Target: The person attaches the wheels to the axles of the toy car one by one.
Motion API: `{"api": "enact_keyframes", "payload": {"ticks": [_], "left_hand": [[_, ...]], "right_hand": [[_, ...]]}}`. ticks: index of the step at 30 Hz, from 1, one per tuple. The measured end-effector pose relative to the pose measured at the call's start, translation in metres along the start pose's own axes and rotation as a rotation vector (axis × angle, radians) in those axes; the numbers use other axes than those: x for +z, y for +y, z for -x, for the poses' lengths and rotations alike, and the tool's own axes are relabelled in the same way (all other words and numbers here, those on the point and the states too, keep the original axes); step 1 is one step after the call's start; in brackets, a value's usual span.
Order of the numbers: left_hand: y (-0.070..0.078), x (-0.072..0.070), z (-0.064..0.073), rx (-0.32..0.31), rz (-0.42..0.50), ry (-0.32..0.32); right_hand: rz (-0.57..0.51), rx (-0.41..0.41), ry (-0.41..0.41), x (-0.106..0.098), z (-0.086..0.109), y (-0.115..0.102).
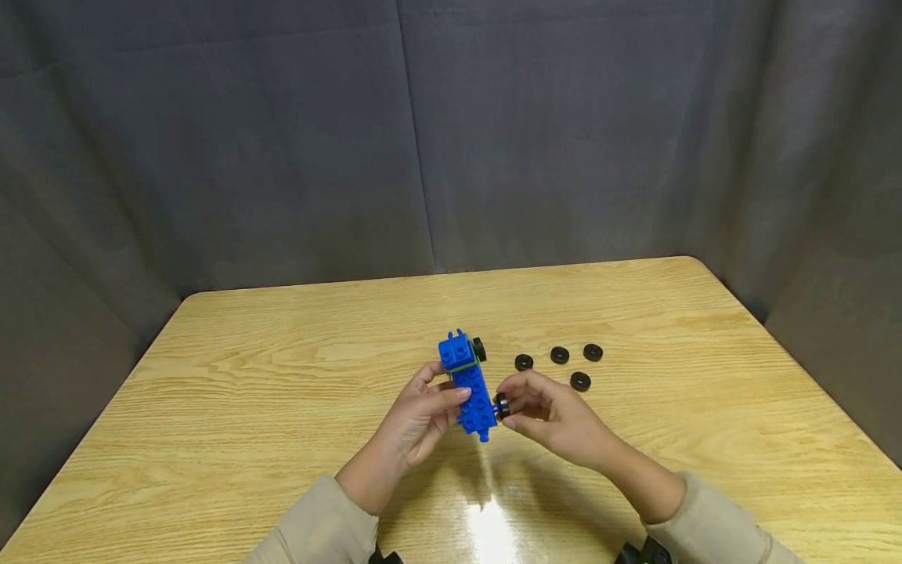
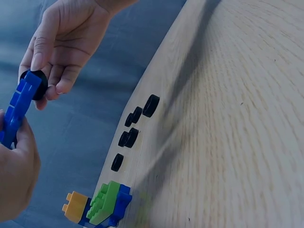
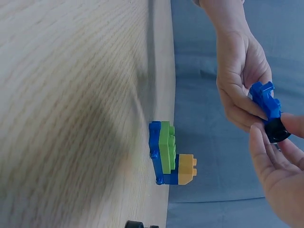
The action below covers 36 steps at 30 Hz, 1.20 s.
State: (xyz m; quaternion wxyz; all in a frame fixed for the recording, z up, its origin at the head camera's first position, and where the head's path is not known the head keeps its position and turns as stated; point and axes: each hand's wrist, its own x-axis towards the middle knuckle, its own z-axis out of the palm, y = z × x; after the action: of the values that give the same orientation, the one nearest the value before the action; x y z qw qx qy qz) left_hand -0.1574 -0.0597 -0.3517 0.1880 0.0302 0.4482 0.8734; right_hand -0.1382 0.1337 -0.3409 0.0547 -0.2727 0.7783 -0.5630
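Note:
My left hand (image 1: 426, 415) grips a blue toy-vehicle base (image 1: 474, 399) made of studded building blocks, held tilted above the table. A blue block (image 1: 454, 352) with a green edge and a black wheel (image 1: 479, 349) shows at its far end. At the near right corner, my right hand (image 1: 546, 411) pinches another black wheel (image 1: 502, 406) between thumb and fingers, against the base's axle peg. Whether the wheel is seated on the peg cannot be told. In the right wrist view, this wheel (image 3: 275, 130) covers the base's end.
Several loose black wheels (image 1: 560, 355) lie on the wooden table (image 1: 282, 376), beyond my right hand. Both wrist views show a second block assembly on the table, with a green block (image 2: 105, 202) and an orange block (image 3: 186, 169). Grey curtains (image 1: 282, 157) surround the table's back and sides.

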Motion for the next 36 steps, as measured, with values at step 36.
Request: {"api": "enact_keyframes", "payload": {"ticks": [36], "left_hand": [[-0.004,0.004,0.004,0.03,-0.222,0.075]], "right_hand": [[0.155,-0.112,0.068,0.006,0.0,0.005]]}}
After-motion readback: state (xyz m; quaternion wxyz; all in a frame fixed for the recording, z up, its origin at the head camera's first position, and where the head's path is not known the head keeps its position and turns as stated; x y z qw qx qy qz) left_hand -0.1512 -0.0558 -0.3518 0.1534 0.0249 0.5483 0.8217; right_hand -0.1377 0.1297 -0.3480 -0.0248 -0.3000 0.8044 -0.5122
